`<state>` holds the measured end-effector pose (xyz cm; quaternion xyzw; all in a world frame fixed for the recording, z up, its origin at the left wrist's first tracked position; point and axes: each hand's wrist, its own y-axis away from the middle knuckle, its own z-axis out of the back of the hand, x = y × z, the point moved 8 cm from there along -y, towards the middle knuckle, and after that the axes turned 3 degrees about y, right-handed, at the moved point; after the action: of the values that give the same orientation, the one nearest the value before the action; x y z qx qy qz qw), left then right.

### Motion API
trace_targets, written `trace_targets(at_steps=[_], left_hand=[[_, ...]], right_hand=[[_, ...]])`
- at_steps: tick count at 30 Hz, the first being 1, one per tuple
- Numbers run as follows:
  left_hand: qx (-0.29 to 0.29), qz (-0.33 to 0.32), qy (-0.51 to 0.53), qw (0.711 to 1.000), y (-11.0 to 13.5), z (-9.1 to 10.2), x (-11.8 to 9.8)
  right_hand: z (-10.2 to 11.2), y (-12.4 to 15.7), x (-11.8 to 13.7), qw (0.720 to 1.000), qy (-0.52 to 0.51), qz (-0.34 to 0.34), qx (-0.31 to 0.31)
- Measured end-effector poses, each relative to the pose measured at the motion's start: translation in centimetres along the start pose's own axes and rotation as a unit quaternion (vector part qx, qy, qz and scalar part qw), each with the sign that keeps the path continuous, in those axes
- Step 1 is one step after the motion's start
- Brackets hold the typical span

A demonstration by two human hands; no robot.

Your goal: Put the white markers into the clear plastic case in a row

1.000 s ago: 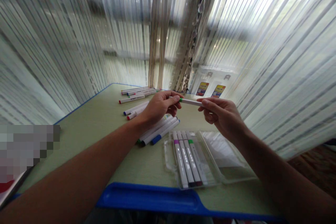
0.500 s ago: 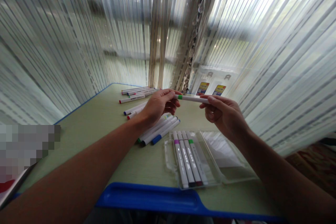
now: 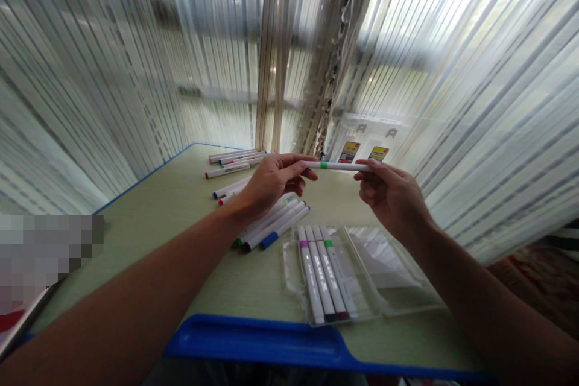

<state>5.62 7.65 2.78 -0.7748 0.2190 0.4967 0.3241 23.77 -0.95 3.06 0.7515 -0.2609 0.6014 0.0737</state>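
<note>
A white marker (image 3: 341, 166) with a green band is held level above the table, one end in each hand. My left hand (image 3: 275, 184) pinches the end near the green band between thumb and fingers. On the opposite end, my right hand (image 3: 391, 193) closes its thumb and fingertips. Below them lies an open clear plastic case (image 3: 371, 307), with several white markers (image 3: 323, 271) side by side in its left part. Loose markers (image 3: 275, 226) with blue, green and dark ends rest beneath my left wrist, which partly covers them.
More markers (image 3: 235, 163) lie farther back on the pale green table (image 3: 172, 211). A clear package (image 3: 350, 151) with yellow labels stands at the back by the striped curtain (image 3: 217, 60). A blue tray edge (image 3: 262, 344) runs along the front.
The marker has shifted slightly to the right and turned more level. Both hands have moved a little to the right with it; the case and loose markers stay put.
</note>
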Motion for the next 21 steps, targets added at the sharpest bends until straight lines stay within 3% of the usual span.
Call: trace_targets(at_steps=[10, 21], left_hand=[[0.059, -0.020, -0.011, 0.998, 0.42, -0.91, -0.36], [0.007, -0.010, -0.047, 0.999, 0.11, -0.01, -0.02]], right_hand=[[0.42, -0.17, -0.10, 1.000, -0.013, -0.010, -0.012], [0.07, 0.10, -0.03, 1.000, 0.026, 0.003, 0.004]])
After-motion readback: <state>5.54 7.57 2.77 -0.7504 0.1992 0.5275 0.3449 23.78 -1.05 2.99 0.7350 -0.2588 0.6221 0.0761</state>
